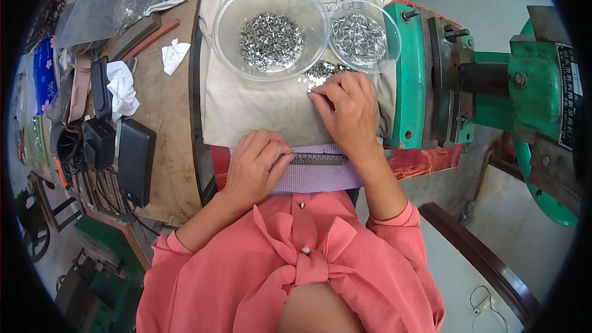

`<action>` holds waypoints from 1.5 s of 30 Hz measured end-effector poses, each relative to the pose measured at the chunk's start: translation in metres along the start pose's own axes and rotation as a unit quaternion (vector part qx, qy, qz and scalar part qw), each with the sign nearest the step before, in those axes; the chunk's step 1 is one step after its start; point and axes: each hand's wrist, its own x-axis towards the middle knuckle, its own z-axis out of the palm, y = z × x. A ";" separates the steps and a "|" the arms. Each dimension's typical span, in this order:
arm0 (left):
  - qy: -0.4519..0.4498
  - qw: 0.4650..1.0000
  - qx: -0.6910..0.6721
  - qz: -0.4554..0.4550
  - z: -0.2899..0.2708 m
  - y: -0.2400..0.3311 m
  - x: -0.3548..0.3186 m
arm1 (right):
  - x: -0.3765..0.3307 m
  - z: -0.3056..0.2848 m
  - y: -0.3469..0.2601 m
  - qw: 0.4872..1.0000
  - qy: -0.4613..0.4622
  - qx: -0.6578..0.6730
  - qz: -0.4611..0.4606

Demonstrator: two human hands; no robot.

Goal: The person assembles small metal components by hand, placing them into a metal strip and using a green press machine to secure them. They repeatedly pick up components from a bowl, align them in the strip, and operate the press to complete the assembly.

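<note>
My left hand (256, 166) is closed in a pinch at the left end of a dark slotted metal strip (317, 160), which lies on a purple checked cloth (302, 180) in front of me. Thumb and fingertips of my right hand (348, 108) come together over a small shiny metal piece, on the pale cloth beside a loose pile of small metal pieces (327, 69). Behind the pile stands a large clear plastic tub (223, 40) with many short metal bits inside. To its right, a smaller clear tub (396, 46) holds longer silvery pieces.
A green machine (407, 98) with a dark shaft borders the work surface on the right. At left, a wooden table (176, 102) carries a black case (135, 160), crumpled tissues (122, 89), flat bars (154, 40) and a clear bag of metal bits (145, 3).
</note>
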 end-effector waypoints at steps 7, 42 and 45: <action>-0.022 0.999 -0.001 0.030 0.011 0.006 0.000 | -0.001 0.004 -0.005 1.000 0.012 -0.019 -0.001; -0.066 0.992 0.072 0.077 0.016 0.004 0.002 | -0.090 -0.045 -0.027 0.995 -0.066 0.079 0.017; -0.077 0.988 0.089 0.094 0.014 0.003 0.003 | -0.088 -0.044 -0.029 0.996 -0.048 0.072 0.008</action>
